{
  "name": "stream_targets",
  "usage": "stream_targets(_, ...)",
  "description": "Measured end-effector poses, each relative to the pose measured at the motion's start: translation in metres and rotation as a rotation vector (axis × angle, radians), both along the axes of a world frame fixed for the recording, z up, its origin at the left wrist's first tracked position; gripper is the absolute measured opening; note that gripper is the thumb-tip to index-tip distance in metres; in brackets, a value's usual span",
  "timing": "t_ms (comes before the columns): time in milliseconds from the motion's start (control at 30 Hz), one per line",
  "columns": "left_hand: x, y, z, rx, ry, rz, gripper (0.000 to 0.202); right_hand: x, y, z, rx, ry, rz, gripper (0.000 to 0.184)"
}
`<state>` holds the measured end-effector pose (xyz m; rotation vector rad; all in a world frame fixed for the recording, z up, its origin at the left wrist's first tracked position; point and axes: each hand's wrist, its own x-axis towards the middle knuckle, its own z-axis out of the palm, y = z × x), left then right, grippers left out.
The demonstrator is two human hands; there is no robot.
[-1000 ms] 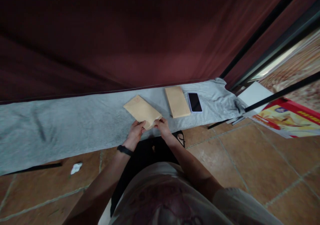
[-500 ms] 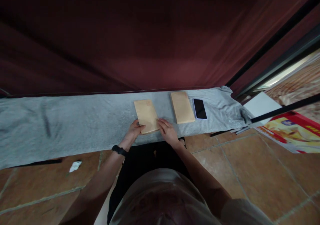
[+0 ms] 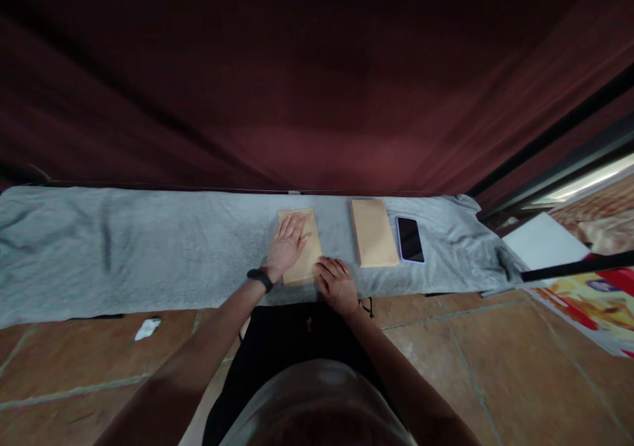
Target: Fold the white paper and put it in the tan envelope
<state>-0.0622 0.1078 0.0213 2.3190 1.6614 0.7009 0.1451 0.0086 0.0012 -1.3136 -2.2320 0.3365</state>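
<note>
A tan paper envelope (image 3: 307, 254) lies flat on a grey cloth in front of me. My left hand (image 3: 288, 244), with a dark band on its wrist, rests palm down on its upper part, fingers stretched out. At the envelope's lower right edge is my right hand (image 3: 337, 283), its fingers lying against the edge and the cloth rather than wrapped round anything. To the right sits a stack of similar tan envelopes (image 3: 374, 233), apart from both hands.
Beside the stack lies a phone (image 3: 410, 239) with a dark screen. The grey cloth (image 3: 173, 254) covers a long narrow surface before a dark red curtain (image 3: 307, 129). A white scrap (image 3: 147, 329) is on the tiled floor, and a colourful printed box (image 3: 594, 300) stands at far right.
My left hand has moved from the envelope's lower left edge up onto its face and flattened out. My right hand stays at the right edge, slightly lower. The view has tilted a little.
</note>
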Motion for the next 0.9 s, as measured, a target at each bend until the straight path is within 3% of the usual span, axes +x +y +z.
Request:
stream_targets(167,-0.006,0.048,-0.015,-0.084,0.117,-0.063,0.062,0.0,0.0,0.007,-0.014,0.013,0.024,0.037)
stream_targets(300,-0.011,0.051,-0.02,-0.106,0.146,-0.16,0.059,-0.001,0.001,0.009,-0.018,0.01,0.023,0.038)
stream_targets(633,0.0,0.004,-0.022,-0.123,0.099,-0.314,0.059,0.002,0.0,0.003,-0.017,-0.007,0.039,0.038)
stream_targets(900,0.003,-0.048,-0.014,-0.169,0.036,-0.391,0.057,0.0,0.0,-0.004,-0.013,0.012,-0.012,0.036)
